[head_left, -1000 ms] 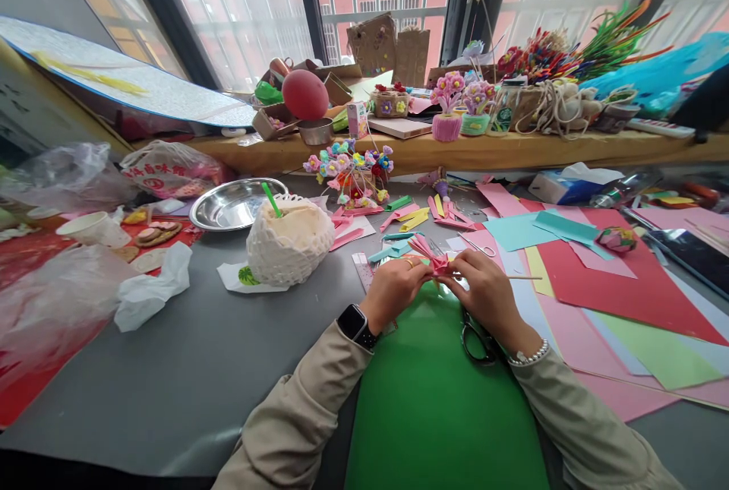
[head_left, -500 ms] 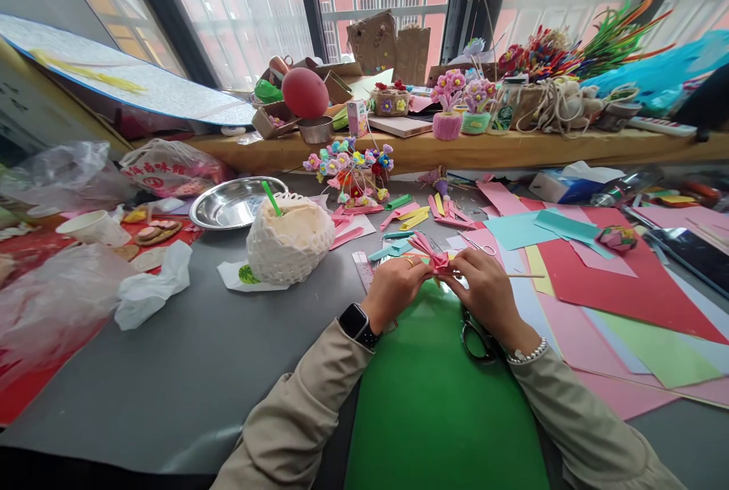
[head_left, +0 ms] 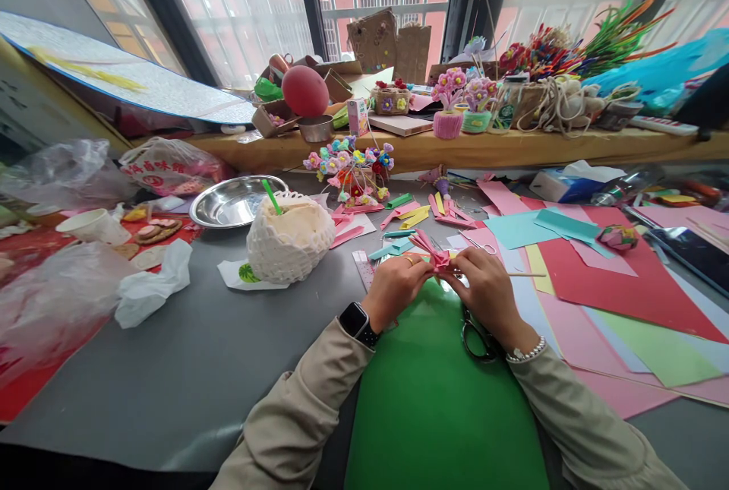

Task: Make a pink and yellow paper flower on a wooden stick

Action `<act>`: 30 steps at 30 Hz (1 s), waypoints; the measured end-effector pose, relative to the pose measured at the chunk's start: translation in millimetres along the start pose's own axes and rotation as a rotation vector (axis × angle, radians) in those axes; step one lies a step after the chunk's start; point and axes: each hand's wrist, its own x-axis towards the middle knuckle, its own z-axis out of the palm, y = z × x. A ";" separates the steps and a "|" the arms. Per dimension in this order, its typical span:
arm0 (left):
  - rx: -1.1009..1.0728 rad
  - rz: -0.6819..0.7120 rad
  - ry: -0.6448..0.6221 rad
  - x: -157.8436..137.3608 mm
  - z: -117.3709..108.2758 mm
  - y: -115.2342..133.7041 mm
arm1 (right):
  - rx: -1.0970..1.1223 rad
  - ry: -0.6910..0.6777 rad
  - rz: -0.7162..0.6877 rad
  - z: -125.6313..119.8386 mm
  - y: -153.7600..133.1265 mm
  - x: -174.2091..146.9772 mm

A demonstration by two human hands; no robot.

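Observation:
Between my two hands is a pink folded-paper piece (head_left: 437, 255) with narrow strips fanning out toward the upper left. My left hand (head_left: 399, 282) pinches its left side, and my right hand (head_left: 484, 285) closes on its right side with thumb and fingers. A thin wooden stick (head_left: 527, 274) juts out to the right from behind my right hand; whether that hand grips it is hidden. Under my hands lies a green mat (head_left: 444, 399). Black-handled scissors (head_left: 477, 338) rest on it beside my right wrist, blades partly covered.
Coloured paper sheets (head_left: 604, 270) overlap on the right. Folded paper strips (head_left: 413, 215) lie beyond my hands. A coconut in white netting (head_left: 290, 243) with a green straw stands left, near a metal plate (head_left: 210, 205). Plastic bags (head_left: 62, 292) crowd the far left. Crafts line a wooden ledge (head_left: 399, 162).
Almost nothing differs. Both hands stay closed on the pink paper piece, which has shifted very slightly.

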 end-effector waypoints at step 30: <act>0.064 0.009 0.001 -1.8 1.8 0.0 | 0.019 -0.005 -0.037 1.6 0.8 -0.3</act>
